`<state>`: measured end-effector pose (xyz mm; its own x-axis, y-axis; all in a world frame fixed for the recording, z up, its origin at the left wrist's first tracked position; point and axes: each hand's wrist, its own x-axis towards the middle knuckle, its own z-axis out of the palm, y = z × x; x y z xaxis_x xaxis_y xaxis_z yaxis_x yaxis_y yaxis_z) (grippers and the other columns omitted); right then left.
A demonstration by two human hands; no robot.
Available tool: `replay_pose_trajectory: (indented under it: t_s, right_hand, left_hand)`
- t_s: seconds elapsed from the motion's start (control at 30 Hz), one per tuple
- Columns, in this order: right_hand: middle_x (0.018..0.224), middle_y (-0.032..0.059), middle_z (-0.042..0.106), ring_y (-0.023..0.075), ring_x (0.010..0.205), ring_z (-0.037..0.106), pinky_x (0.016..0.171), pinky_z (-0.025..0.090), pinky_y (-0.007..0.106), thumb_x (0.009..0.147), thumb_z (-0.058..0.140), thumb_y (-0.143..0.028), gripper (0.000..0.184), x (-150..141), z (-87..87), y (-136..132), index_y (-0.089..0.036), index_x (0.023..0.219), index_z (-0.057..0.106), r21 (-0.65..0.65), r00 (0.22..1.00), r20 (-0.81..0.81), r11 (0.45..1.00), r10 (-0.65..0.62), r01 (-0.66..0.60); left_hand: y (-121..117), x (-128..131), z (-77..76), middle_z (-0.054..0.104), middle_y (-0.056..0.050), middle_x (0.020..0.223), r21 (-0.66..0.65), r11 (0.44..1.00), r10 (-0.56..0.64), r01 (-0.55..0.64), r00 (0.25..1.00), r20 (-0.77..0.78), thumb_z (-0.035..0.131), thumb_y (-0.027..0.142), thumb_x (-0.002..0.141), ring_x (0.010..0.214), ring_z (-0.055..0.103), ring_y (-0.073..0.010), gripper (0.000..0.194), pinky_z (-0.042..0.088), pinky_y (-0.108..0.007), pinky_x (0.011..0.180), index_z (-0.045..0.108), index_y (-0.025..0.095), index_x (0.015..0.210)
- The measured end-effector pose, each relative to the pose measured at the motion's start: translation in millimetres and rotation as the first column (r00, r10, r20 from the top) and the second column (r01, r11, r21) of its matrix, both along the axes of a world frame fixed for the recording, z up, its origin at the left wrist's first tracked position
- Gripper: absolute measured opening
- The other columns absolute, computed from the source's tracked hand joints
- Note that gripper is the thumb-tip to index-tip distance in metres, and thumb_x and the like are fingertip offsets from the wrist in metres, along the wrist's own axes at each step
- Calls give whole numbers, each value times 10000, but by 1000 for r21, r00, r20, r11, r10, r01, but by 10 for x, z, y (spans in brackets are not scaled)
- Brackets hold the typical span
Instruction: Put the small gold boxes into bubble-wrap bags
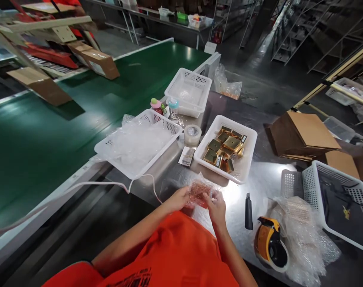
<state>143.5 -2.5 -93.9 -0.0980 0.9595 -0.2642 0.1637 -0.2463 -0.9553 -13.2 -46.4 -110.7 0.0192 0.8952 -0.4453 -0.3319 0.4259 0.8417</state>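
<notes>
A small packet in clear bubble wrap, reddish where it shows through, is held between both hands close to my orange shirt. My left hand grips its left side. On the right side my right hand pinches it, thumb across the front. What lies inside the wrap I cannot make out. Just beyond the hands stands a white basket with several shiny gold boxes. A roll of clear tape and a small stack of labels lie left of that basket.
A white basket of clear plastic bags sits at left, beside the green conveyor carrying cartons. To the right are a black cutter, an orange tape dispenser, bubble wrap and flat cardboard.
</notes>
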Motion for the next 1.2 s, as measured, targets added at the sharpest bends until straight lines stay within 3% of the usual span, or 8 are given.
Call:
replay_pose_trajectory:
  t_s: [0.1,0.27,0.4,0.57,0.77,0.87,1.07,1.2]
  right_hand:
    - [946,70,733,250,894,661,831,506,380,689,723,-555,405,-8,3,-8,-206,889,676,-44,995,-96,999,-21,17]
    - [898,75,753,289,938,672,890,508,447,644,644,-717,526,202,73,58,-227,816,729,-391,847,-525,906,-75,-163]
    - [970,62,757,272,922,684,903,509,472,573,734,-418,319,428,124,79,-227,829,736,-414,735,-676,854,-56,-315]
    - [915,51,764,220,791,691,732,553,328,407,730,-106,448,438,178,80,-204,842,772,-432,808,-589,852,-18,-296]
    - [815,46,749,181,636,635,584,517,301,615,796,-350,329,347,162,151,-196,905,776,-235,925,-356,944,136,-229]
    - [902,58,753,220,762,660,681,531,335,656,793,-405,341,348,155,185,-194,924,774,-95,927,-277,953,252,-288]
    - [931,71,761,264,851,670,847,512,417,623,824,-466,412,289,163,162,-192,926,769,-77,927,-242,946,288,-314]
    - [1000,84,750,273,900,676,862,522,424,644,783,-542,466,255,88,87,-211,972,755,-125,906,-365,952,216,-278]
  left_hand:
    - [22,-3,-83,550,34,608,-8,996,83,-85,986,-143,659,194,597,585,533,-124,127,420,-222,531,555,164,662]
    - [18,-13,-4,460,75,520,27,991,130,-128,976,-174,579,240,574,466,455,-90,161,362,-198,444,426,202,608]
    - [7,-68,190,412,92,496,32,987,162,-159,978,-130,557,268,560,385,379,-65,178,282,-173,360,394,211,602]
    - [23,-143,402,391,94,524,20,988,155,-154,985,-77,522,217,516,418,308,-37,132,223,-146,391,434,187,610]
    - [20,-193,459,365,85,534,62,986,162,-155,977,-138,515,230,543,487,306,-57,121,230,-166,463,416,189,598]
    - [14,-218,452,335,80,543,114,985,150,-128,965,-217,499,241,563,512,302,-69,124,218,-178,480,385,196,580]
    - [39,-214,558,316,82,531,118,993,45,-14,963,-267,515,245,562,494,285,-66,142,203,-191,468,380,200,568]
    - [80,-208,560,342,90,518,53,992,117,-112,985,-125,535,266,565,448,283,-58,152,199,-186,427,398,205,592]
